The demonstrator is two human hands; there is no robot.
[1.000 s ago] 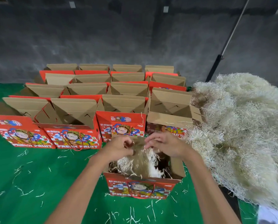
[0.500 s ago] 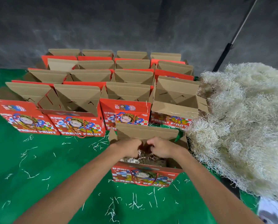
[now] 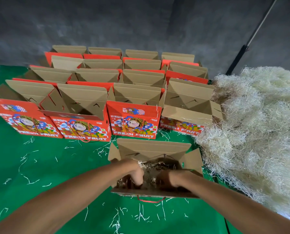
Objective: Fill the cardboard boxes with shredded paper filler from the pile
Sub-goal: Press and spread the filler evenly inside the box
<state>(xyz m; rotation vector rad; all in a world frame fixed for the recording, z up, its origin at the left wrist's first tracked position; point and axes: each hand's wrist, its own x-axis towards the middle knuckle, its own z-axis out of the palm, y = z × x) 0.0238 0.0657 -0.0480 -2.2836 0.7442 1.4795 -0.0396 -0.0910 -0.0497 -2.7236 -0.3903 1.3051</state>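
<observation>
The nearest red "Fresh Fruit" cardboard box [image 3: 151,147] stands open on the green cloth, its brown flaps up. Shredded paper filler [image 3: 157,164] lies inside it. Both my hands are down in this box. My left hand [image 3: 136,174] has its fingers curled down into the filler at the box's left side. My right hand [image 3: 167,179] is sunk in the filler in shadow, fingers hidden. The big pale pile of shredded paper [image 3: 259,132] lies to the right, touching the box's right corner.
Several rows of open red boxes [image 3: 134,122] stand behind the near box, up to a dark wall. Loose paper strands litter the green cloth [image 3: 39,166]. A black-and-white pole [image 3: 238,54] leans at the back right, behind the pile.
My hands have gone from above the box's opening down into it, pushing the filler lower. The view has tilted down and moved closer to the box.
</observation>
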